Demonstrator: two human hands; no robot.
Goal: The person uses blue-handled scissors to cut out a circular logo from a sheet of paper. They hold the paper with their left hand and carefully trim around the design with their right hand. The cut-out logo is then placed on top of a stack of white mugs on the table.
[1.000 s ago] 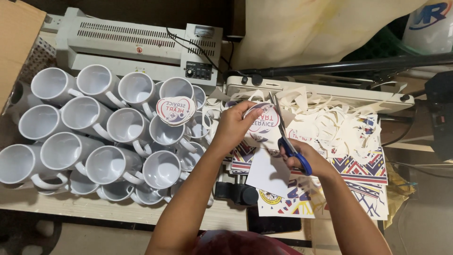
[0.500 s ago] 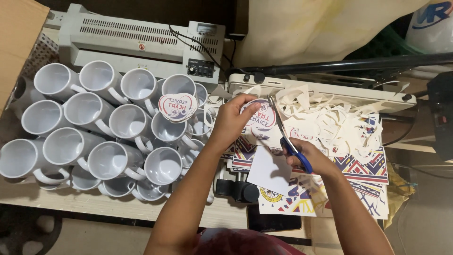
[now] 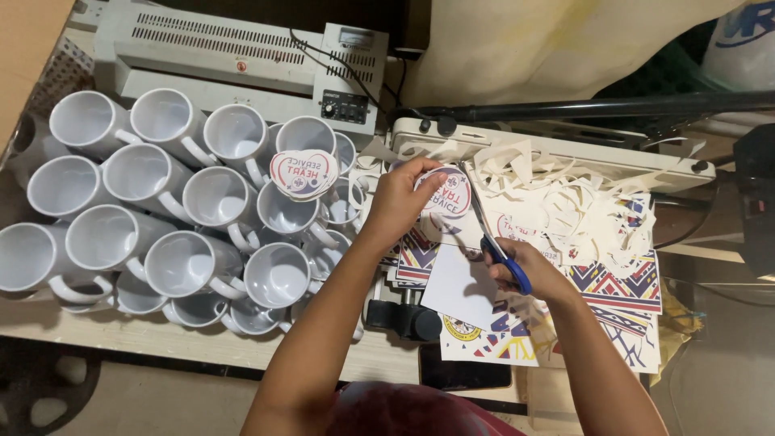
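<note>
your right hand (image 3: 529,270) is closed through the blue handles of the scissors (image 3: 494,242), blades angled up toward frame centre and biting the edge of the printed sheet. your left hand (image 3: 401,198) pinches the round printed cutout (image 3: 446,194) by its rim, apparently so the paper stays taut and can be turned against the blades. both sit mid-frame over a stack of patterned printed sheets (image 3: 617,287) that works as the cutting surface. curly white paper offcuts (image 3: 565,194) are heaped right of centre, just past the blades. one finished heart-shaped cutout (image 3: 303,173) lies across the white mugs (image 3: 145,234) crowding the left half, within reach. grey laminator (image 3: 234,69) along the upper left.
</note>
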